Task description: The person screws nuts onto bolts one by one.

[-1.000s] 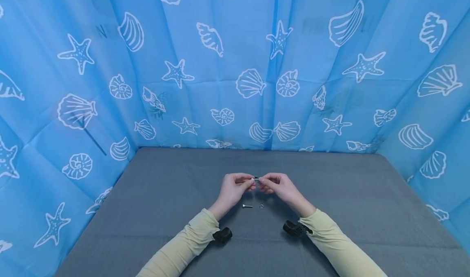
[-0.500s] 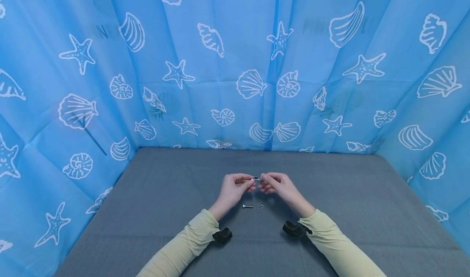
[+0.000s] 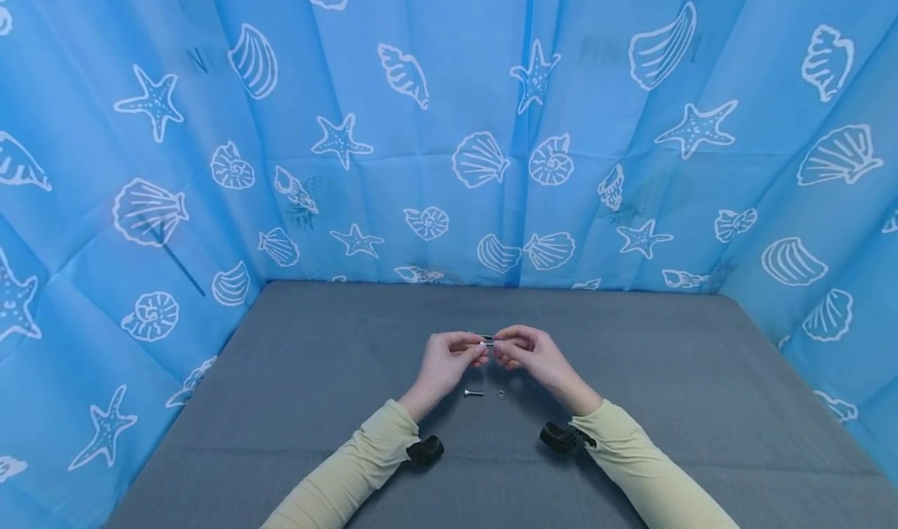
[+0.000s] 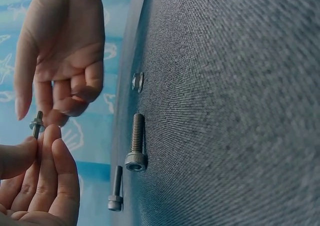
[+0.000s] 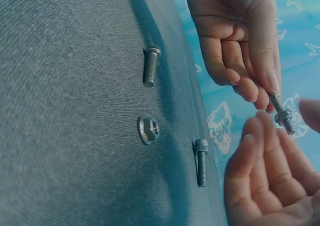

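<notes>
A bolt with a flanged nut threaded on it (image 4: 36, 124) is held nearly level in front of the body. My left hand (image 3: 443, 360) pinches its head end between thumb and fingers, hiding the head. My right hand (image 3: 535, 357) surrounds the nut end; in the right wrist view the thumb and the loosely bent fingers stand apart on either side of the nut (image 5: 283, 117), with gaps between. Below the hands, a socket-head bolt (image 3: 474, 393) and a flanged nut (image 3: 500, 394) lie on the grey cloth.
Another socket-head bolt (image 5: 201, 163) lies farther back on the grey-covered table (image 3: 337, 334), partly hidden behind the hands in the head view. A blue curtain with white shells (image 3: 421, 124) encloses the far side and both flanks.
The right thumb and fingers have shifted slightly about the nut end, and the index finger is now higher. The left hand keeps its place with the bolt. The loose parts lie still.
</notes>
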The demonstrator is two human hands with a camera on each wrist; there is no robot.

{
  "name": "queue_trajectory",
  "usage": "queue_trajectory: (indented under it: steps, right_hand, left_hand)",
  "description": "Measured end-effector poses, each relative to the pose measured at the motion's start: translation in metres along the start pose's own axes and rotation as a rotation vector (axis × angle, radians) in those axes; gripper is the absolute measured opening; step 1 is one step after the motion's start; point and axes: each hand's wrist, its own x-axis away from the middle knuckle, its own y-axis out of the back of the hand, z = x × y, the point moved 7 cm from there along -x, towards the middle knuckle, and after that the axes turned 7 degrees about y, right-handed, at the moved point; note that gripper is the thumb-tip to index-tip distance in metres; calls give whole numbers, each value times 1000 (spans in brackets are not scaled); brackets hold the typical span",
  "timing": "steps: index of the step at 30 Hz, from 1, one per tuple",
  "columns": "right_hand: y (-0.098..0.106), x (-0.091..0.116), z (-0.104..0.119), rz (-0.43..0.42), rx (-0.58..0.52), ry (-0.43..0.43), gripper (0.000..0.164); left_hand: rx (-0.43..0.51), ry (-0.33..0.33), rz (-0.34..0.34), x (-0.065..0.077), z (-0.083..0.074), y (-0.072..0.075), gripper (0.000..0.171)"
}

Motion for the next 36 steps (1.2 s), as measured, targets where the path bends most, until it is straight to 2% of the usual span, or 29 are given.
queue_trajectory:
  steps: [4, 10, 17, 22, 25, 29, 36]
  right_hand:
    - [1, 0, 2, 8, 15, 23, 28]
    - [3, 0, -1, -6, 28, -32, 32]
    - [1, 0, 2, 11, 38, 33, 27]
    - [1, 2, -2, 5, 45, -7, 31]
    - [1, 1, -1, -1, 19, 8, 30]
    - [0, 1, 1, 11, 26, 36, 28]
    - [2, 3, 3, 10, 87, 4, 30]
  left_hand:
    - [-6, 3, 1, 1, -1, -1, 18]
    - [-16, -2, -5, 0, -1, -1, 18]
    - [-19, 4, 1, 0, 0, -1, 17]
    - [-6, 16, -7, -10, 19, 0, 17]
    - [8, 31, -15, -15, 30, 1, 17]
    - [0, 41, -24, -16, 33, 2, 17]
    - [-34, 37, -29, -16, 35, 2, 16]
